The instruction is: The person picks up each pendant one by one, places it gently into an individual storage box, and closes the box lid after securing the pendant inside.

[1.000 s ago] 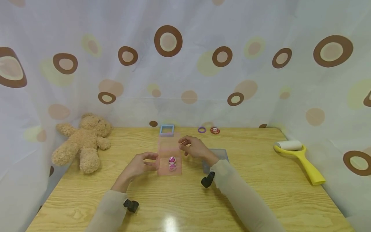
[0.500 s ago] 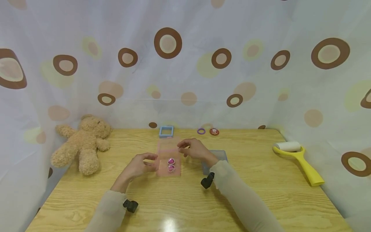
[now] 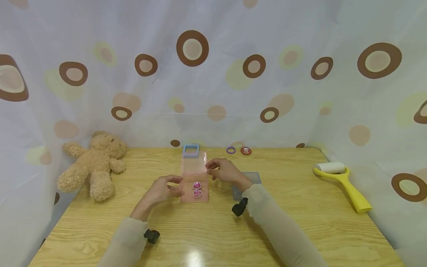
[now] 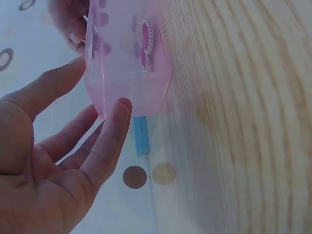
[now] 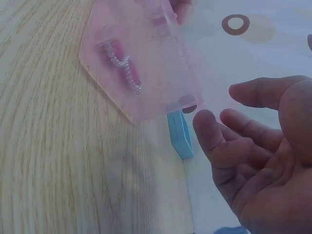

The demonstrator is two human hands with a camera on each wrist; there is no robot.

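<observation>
A clear pink bag [image 3: 195, 178] stands upright on the wooden table [image 3: 300, 222], between my hands. Two pink heart-shaped gems [image 3: 197, 189] sit in its lower part. My left hand [image 3: 163, 189] pinches the bag's left edge between thumb and forefinger; in the left wrist view that hand [image 4: 58, 146] has a fingertip on the bag [image 4: 126, 63]. My right hand [image 3: 221, 171] holds the bag's upper right edge. In the right wrist view its curled fingers [image 5: 214, 141] are at the corner of the bag [image 5: 141, 63].
A teddy bear [image 3: 95, 163] lies at the left. A blue square frame [image 3: 191, 150], a purple ring [image 3: 231, 150] and a red disc [image 3: 246, 151] sit along the back edge. A grey clear box [image 3: 253, 178] is behind my right wrist. A yellow lint roller [image 3: 343, 180] lies far right.
The bag's top has straightened up a little between my hands. Both hands stay almost where they were.
</observation>
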